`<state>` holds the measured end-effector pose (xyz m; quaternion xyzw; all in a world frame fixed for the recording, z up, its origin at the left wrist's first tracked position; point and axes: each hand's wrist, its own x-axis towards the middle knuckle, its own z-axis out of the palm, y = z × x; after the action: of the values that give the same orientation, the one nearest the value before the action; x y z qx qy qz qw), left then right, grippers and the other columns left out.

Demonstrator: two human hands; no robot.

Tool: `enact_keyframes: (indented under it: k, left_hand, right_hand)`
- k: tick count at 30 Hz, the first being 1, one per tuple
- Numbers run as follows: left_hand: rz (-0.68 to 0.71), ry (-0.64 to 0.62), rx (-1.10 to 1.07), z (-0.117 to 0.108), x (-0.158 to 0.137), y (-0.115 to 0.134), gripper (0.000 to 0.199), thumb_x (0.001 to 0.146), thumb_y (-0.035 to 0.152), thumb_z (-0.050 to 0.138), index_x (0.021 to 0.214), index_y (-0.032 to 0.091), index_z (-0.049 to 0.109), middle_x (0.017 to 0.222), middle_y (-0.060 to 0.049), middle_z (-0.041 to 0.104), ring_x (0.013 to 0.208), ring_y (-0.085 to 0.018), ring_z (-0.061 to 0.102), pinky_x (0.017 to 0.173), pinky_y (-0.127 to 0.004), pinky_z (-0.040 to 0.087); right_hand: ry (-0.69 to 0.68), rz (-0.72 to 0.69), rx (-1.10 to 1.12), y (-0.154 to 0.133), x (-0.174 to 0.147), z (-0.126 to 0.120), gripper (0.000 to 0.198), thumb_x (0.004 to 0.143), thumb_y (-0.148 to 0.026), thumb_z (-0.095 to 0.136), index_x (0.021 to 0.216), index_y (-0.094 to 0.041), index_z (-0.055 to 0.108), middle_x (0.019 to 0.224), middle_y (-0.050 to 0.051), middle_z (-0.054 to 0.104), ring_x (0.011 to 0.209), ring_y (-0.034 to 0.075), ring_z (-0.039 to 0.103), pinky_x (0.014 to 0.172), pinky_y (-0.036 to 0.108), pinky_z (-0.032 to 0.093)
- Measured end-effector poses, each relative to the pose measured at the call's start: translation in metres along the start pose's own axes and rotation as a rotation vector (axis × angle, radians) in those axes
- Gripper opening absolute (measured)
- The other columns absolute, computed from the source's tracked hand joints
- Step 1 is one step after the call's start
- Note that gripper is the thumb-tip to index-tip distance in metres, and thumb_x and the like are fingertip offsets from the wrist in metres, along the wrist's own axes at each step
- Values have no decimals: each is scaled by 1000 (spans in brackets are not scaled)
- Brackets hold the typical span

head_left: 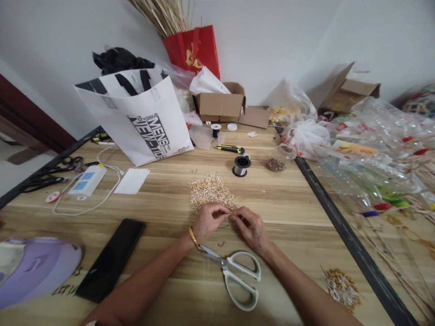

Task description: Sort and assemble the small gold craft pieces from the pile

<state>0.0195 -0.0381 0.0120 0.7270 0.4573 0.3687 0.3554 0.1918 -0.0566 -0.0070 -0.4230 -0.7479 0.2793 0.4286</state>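
Note:
My left hand [208, 220], a gold bangle on its wrist, pinches with thumb and forefinger. My right hand [252, 226] pinches as well, its fingertips almost meeting those of the left. A tiny gold-coloured bit shows between them, too small to name. Just beyond the hands lies a loose pile of small gold and clear bead-like pieces [212, 190]. Scissors with pale handles [240, 267] lie slightly open between my forearms, their tip by the left wrist. A bundle of similar gold and clear pieces on thin stems [341, 287] rests right of my right forearm.
Beyond the pile are a wire spool [241, 166], a yellow-black utility knife [230, 148] and a jar of beads [277, 164]. Left are a dark phone [110, 258], a power strip [87, 180] and a white bag [142, 122]. Plastic bottles [390, 131] heap up at right.

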Motion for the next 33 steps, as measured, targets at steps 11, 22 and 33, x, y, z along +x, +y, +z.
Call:
enact_keyframes:
  k: [11,22,33]
  left_hand:
    - [-29,-31,-50,1,0,-3,6,74,14,63,74,15,69,73,-3,70,68,-14,63,66,-23,47]
    - [-55,-50,-29,-3,1,4,9,77,17,61,74,15,70,75,-3,71,69,-15,63,69,-24,48]
    - [-18,-64,18,-2,1,2,14,81,18,56,78,15,69,78,-4,71,72,-15,63,69,-24,47]
  right_hand:
    - [-13,67,-2,2,-1,1,10,85,-21,54,83,-18,63,76,4,65,68,15,60,61,23,47]
    - [13,82,8,3,-1,2,10,85,-23,54,81,-18,62,73,2,64,64,14,58,59,22,46]
    - [8,66,9,3,-1,1,10,86,-21,53,84,-18,63,76,4,65,68,16,60,62,24,47]
